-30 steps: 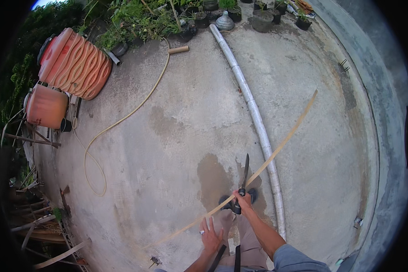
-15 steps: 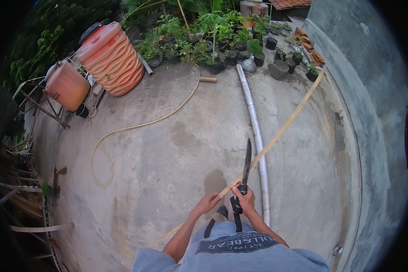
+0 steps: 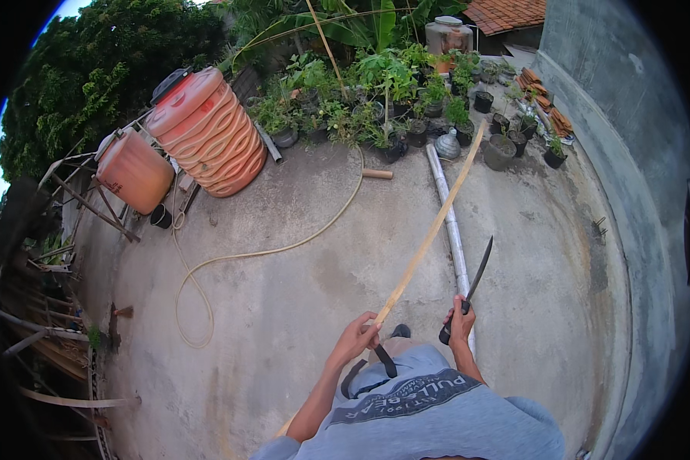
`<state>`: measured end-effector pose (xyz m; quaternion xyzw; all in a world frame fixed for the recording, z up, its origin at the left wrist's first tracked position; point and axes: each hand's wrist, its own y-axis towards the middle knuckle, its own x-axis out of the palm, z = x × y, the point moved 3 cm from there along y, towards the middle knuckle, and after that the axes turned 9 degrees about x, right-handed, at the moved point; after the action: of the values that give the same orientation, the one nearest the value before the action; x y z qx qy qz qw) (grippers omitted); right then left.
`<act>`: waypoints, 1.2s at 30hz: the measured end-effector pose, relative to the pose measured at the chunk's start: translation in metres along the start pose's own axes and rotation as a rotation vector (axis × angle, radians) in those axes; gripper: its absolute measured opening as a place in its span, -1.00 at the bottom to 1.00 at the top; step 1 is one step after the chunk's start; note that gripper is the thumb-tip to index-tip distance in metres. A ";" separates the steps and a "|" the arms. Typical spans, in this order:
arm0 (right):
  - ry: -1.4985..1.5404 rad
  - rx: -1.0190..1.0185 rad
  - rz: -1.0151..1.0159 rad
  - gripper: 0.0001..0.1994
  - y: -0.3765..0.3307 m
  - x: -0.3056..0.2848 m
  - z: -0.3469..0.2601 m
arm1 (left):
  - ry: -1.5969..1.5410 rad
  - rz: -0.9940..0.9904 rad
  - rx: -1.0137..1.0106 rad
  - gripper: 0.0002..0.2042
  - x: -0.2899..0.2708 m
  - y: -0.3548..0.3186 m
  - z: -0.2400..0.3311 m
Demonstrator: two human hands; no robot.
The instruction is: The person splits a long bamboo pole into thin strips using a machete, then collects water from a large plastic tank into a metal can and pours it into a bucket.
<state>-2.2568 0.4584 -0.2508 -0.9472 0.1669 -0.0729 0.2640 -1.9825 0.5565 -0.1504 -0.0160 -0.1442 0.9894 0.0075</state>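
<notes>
A long, thin strip of pale wood, probably bamboo (image 3: 429, 231), slants away from me across the yard. My left hand (image 3: 356, 337) is closed around it near my waist, and its tail end shows behind my left forearm. To the right, my right hand (image 3: 461, 322) grips the black handle of a large knife (image 3: 480, 271). Its dark blade points up and away, apart from the strip. A dark strap (image 3: 386, 360) hangs at my waist just below the left hand.
A silvery pipe (image 3: 454, 230) lies on the concrete beside my right hand. A pale hose (image 3: 284, 248) curls over the ground at left, near two orange tanks (image 3: 207, 138). Potted plants (image 3: 391, 84) line the back. A grey wall (image 3: 629, 153) rises at right.
My right hand has moved the knife away from the strip, to the right. The strip's far end has swung left. The head view has tilted up slightly.
</notes>
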 end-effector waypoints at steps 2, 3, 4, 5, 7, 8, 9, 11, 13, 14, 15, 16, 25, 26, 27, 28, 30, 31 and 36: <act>-0.070 -0.039 -0.033 -0.67 0.016 0.027 -0.012 | 0.005 -0.010 0.013 -0.71 -0.014 0.038 0.011; -0.121 -0.079 -0.059 -0.68 0.027 0.042 -0.022 | -0.001 -0.016 0.016 -0.70 -0.017 0.057 0.017; -0.170 -0.118 -0.083 -0.68 0.036 0.057 -0.031 | 0.014 0.009 0.001 -0.69 -0.021 0.072 0.022; -0.199 -0.135 -0.090 -0.68 0.043 0.071 -0.040 | 0.030 0.037 -0.008 -0.68 -0.026 0.089 0.027; -0.299 -0.242 -0.090 -0.69 0.048 0.100 -0.069 | 0.082 0.127 0.077 -0.63 -0.034 0.121 0.029; -0.352 -0.291 -0.088 -0.70 0.054 0.111 -0.080 | 0.064 0.111 0.058 -0.62 -0.037 0.135 0.034; -0.405 -0.328 -0.077 -0.71 0.062 0.122 -0.089 | 0.048 0.090 0.042 -0.62 -0.041 0.153 0.043; -0.578 -0.500 -0.109 -0.70 0.067 0.148 -0.115 | 0.037 0.068 0.034 -0.62 -0.053 0.189 0.054; -0.730 -0.611 -0.169 -0.73 0.078 0.174 -0.123 | 0.045 0.066 0.051 -0.62 -0.067 0.224 0.057; -0.815 -0.662 -0.205 -0.75 0.084 0.186 -0.129 | 0.031 0.044 0.051 -0.62 -0.073 0.242 0.063; -0.901 -0.711 -0.242 -0.77 0.090 0.197 -0.135 | 0.017 0.021 0.052 -0.62 -0.079 0.258 0.069; -0.988 -0.758 -0.280 -0.78 0.096 0.209 -0.139 | 0.002 -0.002 0.052 -0.62 -0.085 0.274 0.074; -1.077 -0.651 0.093 -0.77 0.193 0.309 -0.200 | 0.020 -0.090 0.146 -0.66 -0.178 0.386 0.109; -1.038 -0.557 0.193 -0.76 0.211 0.311 -0.214 | 0.018 -0.116 0.103 -0.66 -0.188 0.389 0.115; -0.997 -0.449 0.287 -0.75 0.226 0.310 -0.221 | 0.021 -0.144 0.045 -0.66 -0.201 0.387 0.125; -0.873 -0.345 0.316 -0.73 0.239 0.311 -0.235 | 0.026 -0.171 0.002 -0.66 -0.216 0.389 0.132; -0.755 -0.328 0.371 -0.76 0.279 0.301 -0.244 | 0.052 -0.223 -0.064 -0.66 -0.238 0.395 0.117; -0.852 -0.401 0.299 -0.77 0.286 0.306 -0.246 | 0.064 -0.240 -0.096 -0.66 -0.244 0.401 0.110; -1.170 -0.772 -0.040 -0.78 0.246 0.366 -0.253 | 0.084 -0.229 -0.012 -0.67 -0.257 0.419 0.114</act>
<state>-2.0407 0.0101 -0.1468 -0.8598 -0.0059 0.5086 -0.0464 -1.7335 0.1177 -0.1533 -0.0411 -0.1506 0.9796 0.1262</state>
